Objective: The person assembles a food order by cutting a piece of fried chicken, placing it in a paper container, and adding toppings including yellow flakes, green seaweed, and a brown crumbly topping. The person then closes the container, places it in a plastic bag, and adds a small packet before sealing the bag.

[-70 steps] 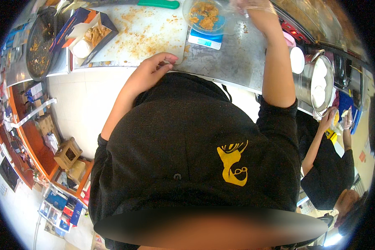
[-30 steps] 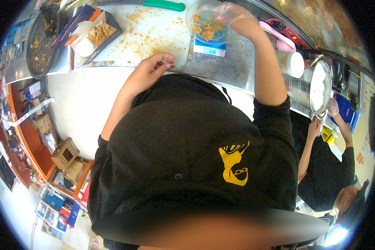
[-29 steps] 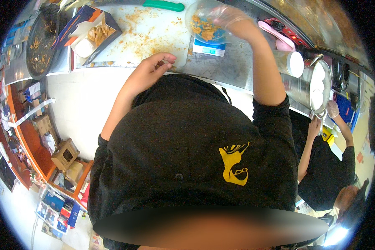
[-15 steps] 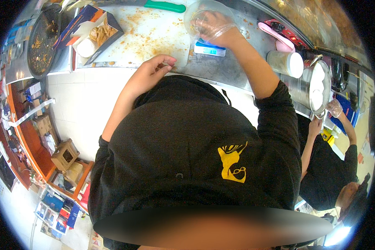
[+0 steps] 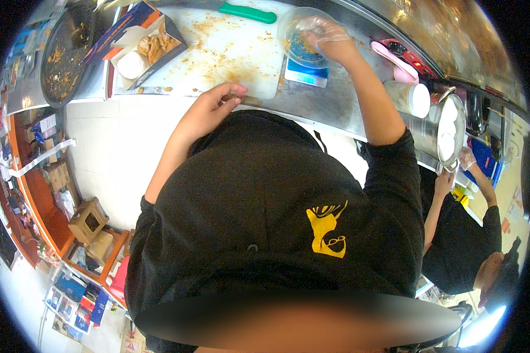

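My right hand [image 5: 323, 36], in a clear plastic glove, is over the right side of a clear round bowl [image 5: 284, 28]. Its fingers are bent together, and whatever they may hold is hidden. Orange-brown crumbs [image 5: 297, 44] lie in the bowl, which stands on a blue and white scale [image 5: 306, 75]. My bare left hand [image 5: 213, 105] hangs at the counter's front edge with thumb and fingers apart, empty. Just beyond it is a white cutting board [image 5: 229, 50] strewn with crumbs. A green-handled tool [image 5: 248, 12] lies along the board's far side.
Left on the board stands an open box [image 5: 169, 49] with fried pieces and a white cup [image 5: 132, 65]. A dark round pan [image 5: 68, 56] is farther left. At right are a pink-handled utensil [image 5: 394, 62], a lidded jar [image 5: 411, 99], a metal pot [image 5: 450, 132] and a co-worker [image 5: 465, 241].
My right hand has lifted back from deep in the bowl toward its right rim, uncovering the crumbs. My left hand stays nearly still. The counter items have shifted slightly right in view.
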The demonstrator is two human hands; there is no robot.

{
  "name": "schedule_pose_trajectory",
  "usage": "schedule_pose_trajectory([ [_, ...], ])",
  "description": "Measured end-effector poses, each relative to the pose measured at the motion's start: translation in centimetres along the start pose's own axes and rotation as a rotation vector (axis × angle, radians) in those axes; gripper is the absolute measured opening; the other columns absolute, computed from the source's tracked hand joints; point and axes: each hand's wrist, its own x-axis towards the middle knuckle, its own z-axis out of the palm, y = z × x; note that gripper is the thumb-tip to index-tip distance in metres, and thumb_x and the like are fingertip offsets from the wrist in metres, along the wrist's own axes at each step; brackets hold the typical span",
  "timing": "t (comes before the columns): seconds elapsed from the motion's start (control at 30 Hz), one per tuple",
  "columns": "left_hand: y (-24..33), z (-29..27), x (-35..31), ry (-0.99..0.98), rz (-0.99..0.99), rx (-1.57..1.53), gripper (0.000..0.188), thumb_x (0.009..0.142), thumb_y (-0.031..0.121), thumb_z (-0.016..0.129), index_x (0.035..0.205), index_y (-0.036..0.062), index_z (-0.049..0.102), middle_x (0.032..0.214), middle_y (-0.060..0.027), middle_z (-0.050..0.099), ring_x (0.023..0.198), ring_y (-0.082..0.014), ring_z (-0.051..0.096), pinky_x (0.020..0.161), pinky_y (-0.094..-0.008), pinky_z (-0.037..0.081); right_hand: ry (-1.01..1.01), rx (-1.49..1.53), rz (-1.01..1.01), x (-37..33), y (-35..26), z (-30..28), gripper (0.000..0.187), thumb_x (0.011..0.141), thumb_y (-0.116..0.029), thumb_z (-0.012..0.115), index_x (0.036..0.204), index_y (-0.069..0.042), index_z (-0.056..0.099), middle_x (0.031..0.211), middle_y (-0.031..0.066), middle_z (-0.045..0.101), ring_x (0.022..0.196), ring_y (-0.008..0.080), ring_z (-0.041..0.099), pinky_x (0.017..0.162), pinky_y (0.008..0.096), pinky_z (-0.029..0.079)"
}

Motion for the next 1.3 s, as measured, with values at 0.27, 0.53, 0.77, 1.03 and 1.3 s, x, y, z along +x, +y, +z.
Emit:
schedule_pose_trajectory([
  [0.27,-0.5,-2.8,-1.4,-0.071,0.007,-0.016,0.025,0.097,0.011,0.058,0.121,0.0053,0.061,0.111,-0.0052,0.068,0.099,-0.0139,0.062,0.083,-0.029,0.049,0.056,-0.153,-0.421,1.0,-9.3,8.5,0.03,0.09,-0.024,0.064,0.12,-0.02,0.064,0.12,0.0061,0.062,0.113,0.0284,0.059,0.096,0.0382,0.049],
  [0.53,-2.2,-8.5,-4.4,-0.08,-0.02,0.049,0.025,0.096,0.009,0.059,0.121,0.0061,0.061,0.111,-0.0048,0.067,0.092,-0.0137,0.061,0.082,-0.0287,0.049,0.216,-0.346,-0.401,0.9,-10.8,14.9,0.036,0.092,-0.027,0.052,0.127,-0.021,0.06,0.132,0.0095,0.056,0.12,0.0353,0.053,0.106,0.0458,0.04],
  [0.77,-4.6,-13.8,-7.2,-0.057,0.018,0.002,0.026,0.095,0.011,0.06,0.121,0.0072,0.06,0.112,-0.0045,0.067,0.091,-0.0132,0.061,0.079,-0.0282,0.049,0.989,-1.107,-0.326,-0.8,-8.3,-0.7,0.043,0.099,-0.024,0.045,0.141,-0.015,0.049,0.141,0.0051,0.054,0.127,0.0218,0.052,0.106,0.0363,0.039],
  [1.03,-6.3,-19.7,-10.0,-0.002,0.119,0.033,0.024,0.096,0.011,0.059,0.12,0.0077,0.06,0.113,-0.0035,0.066,0.095,-0.0127,0.06,0.082,-0.0281,0.048,1.504,-0.068,0.207,6.2,-12.7,-9.6,0.036,0.092,-0.025,0.064,0.115,0.001,0.054,0.113,0.0159,0.061,0.105,0.0269,0.057,0.09,0.0385,0.046],
  [1.3,-6.8,-23.6,-11.2,0.017,0.115,-0.075,0.023,0.096,0.008,0.059,0.12,0.0067,0.061,0.105,-0.0004,0.067,0.088,-0.0081,0.056,0.079,-0.025,0.046,1.333,0.029,0.04,8.2,-16.4,-6.7,0.05,0.095,-0.03,0.06,0.131,0.002,0.047,0.12,0.0195,0.057,0.114,0.0332,0.053,0.102,0.0405,0.039],
])
